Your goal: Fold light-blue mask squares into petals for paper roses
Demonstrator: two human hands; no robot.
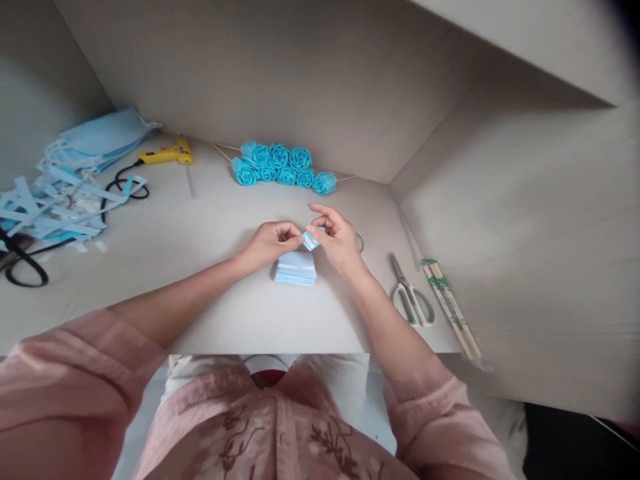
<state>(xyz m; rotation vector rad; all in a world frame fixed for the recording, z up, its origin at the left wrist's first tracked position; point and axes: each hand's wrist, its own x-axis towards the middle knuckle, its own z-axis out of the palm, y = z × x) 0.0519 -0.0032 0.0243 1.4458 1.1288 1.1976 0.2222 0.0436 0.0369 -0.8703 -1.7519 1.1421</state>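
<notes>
Between my two hands is a small folded piece of light blue and white material (311, 240). My left hand (273, 241) pinches its left edge between thumb and fingertips. The thumb and fingers of my right hand (336, 239) close on its right side, with one finger raised. Just below my hands, a stack of pale blue cut pieces (295, 268) lies on the table. Partly hidden behind my right hand is a round object (359, 242), whose kind I cannot make out.
Blue flowers on sticks (280, 163) lie at the back. At the left are a yellow glue gun (167, 155), stacked face masks (100, 140) and a heap of cut strips (55, 207). Scissors (411, 297) and packaged wooden sticks (451, 310) lie right, near the side panel (525, 253).
</notes>
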